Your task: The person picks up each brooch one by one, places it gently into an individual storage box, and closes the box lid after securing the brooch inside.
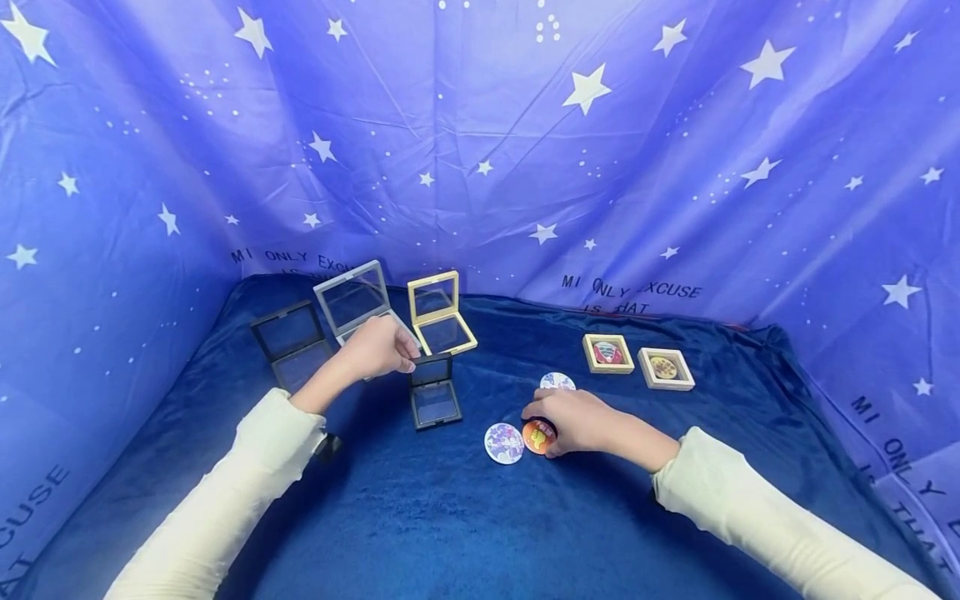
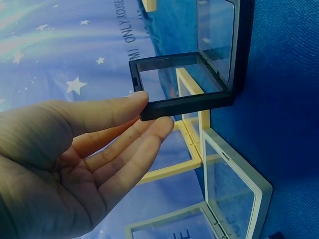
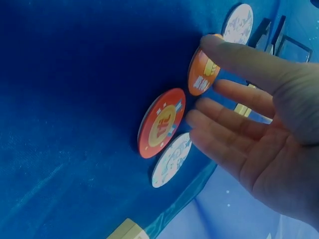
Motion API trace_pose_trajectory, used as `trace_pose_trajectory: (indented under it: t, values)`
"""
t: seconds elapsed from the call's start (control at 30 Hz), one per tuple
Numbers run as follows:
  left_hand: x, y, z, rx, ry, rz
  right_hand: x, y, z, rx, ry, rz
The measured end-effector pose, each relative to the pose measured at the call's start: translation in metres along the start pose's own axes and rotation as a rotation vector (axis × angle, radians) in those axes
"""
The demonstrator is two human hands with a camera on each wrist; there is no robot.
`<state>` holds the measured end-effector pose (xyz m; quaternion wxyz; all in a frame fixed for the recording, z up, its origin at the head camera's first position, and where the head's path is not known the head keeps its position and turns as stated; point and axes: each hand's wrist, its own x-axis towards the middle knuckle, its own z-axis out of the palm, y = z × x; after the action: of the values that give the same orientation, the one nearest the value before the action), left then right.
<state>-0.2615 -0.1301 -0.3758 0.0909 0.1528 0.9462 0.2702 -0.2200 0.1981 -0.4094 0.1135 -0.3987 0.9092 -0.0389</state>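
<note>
My left hand (image 1: pixel 381 343) pinches the raised lid of a small black display frame (image 1: pixel 435 406) between thumb and fingers. The frame stands unfolded on the blue cloth, its clear film panes showing in the left wrist view. My right hand (image 1: pixel 573 419) spans a round orange badge (image 1: pixel 538 437), thumb on one edge and a fingertip at the other. Touching or close beside that badge lies a purple-and-white round badge (image 1: pixel 504 443). A red round badge (image 3: pixel 162 123) and another pale one (image 3: pixel 172 160) lie near the right fingers; in the head view the hand hides the red one.
Open display frames stand behind the left hand: a larger black one (image 1: pixel 294 335), a grey one (image 1: pixel 351 293) and a yellow one (image 1: pixel 444 332). At the right sit two closed cases with badges, one yellow (image 1: pixel 608 368), one cream (image 1: pixel 667 384). Starry curtains (image 1: pixel 480 108) enclose the cloth.
</note>
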Motion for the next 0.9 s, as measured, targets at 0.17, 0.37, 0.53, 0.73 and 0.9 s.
trace_pose_trajectory:
  t: [0.17,0.37,0.53,0.73,0.9]
  values:
    - [0.001,0.002,-0.002,0.002,-0.012,0.003,0.0,-0.001,0.002,-0.026,0.007,-0.001]
    - [0.0,0.002,-0.003,-0.005,-0.028,0.011,0.001,-0.002,0.003,-0.039,0.012,-0.007]
    - [0.001,0.002,-0.003,-0.006,-0.027,0.018,0.001,-0.001,0.004,-0.017,0.017,-0.011]
    - [0.001,0.002,-0.003,-0.013,-0.034,0.019,0.004,0.003,0.0,0.065,-0.006,-0.009]
    - [0.001,0.002,-0.003,-0.014,-0.044,-0.002,0.009,0.003,-0.007,0.192,-0.025,0.038]
